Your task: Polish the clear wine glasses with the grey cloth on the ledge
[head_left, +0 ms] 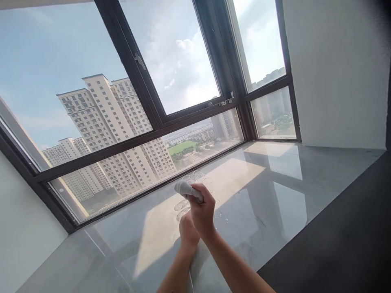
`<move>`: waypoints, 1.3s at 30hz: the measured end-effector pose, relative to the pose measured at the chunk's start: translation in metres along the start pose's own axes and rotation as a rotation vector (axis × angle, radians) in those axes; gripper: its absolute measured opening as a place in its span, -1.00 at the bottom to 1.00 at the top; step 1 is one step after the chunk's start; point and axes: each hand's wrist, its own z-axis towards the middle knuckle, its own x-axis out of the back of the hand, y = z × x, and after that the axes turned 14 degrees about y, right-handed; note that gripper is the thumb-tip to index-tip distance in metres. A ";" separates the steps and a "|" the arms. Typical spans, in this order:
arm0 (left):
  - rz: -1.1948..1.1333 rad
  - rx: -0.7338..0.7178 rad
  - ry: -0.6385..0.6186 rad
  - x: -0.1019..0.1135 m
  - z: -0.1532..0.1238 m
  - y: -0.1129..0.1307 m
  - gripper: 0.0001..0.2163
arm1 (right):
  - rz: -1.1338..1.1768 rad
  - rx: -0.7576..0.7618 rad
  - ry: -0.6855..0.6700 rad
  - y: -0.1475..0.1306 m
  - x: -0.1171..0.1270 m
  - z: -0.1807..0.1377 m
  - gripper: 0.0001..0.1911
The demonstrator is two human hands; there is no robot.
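Note:
My right hand [204, 207] is closed around a bunched light grey cloth [185, 188], whose folded end sticks out to the left. Just below and partly behind it, my left hand [188, 232] has its fingers curled in; what they hold, if anything, is hidden. Clear round glass rims [182, 214] show right beside my left fingers, and I cannot tell whether they touch. Beyond the cloth, more clear glasses [198, 174] stand on the glossy grey window sill [244, 228]. Small bright spots, perhaps water drops, lie to the right of my hands.
A dark-framed window [159, 122] runs along the back of the sill, with a handle [139, 61] on one sash. White walls [332, 73] close off both sides. The sill's front edge drops to a dark area [336, 244] at the lower right. Sunlight and reflections streak the surface.

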 end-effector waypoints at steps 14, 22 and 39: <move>-0.187 -0.235 -0.210 -0.015 -0.023 0.045 -0.59 | -0.930 0.414 0.218 0.132 0.131 0.192 -0.66; -0.184 -0.229 -0.180 -0.019 -0.018 0.042 -0.60 | -0.926 0.494 0.007 0.139 0.120 0.185 -0.71; -0.272 -0.039 0.311 0.001 0.001 0.023 -0.58 | -0.887 0.369 0.024 0.147 0.125 0.186 -0.73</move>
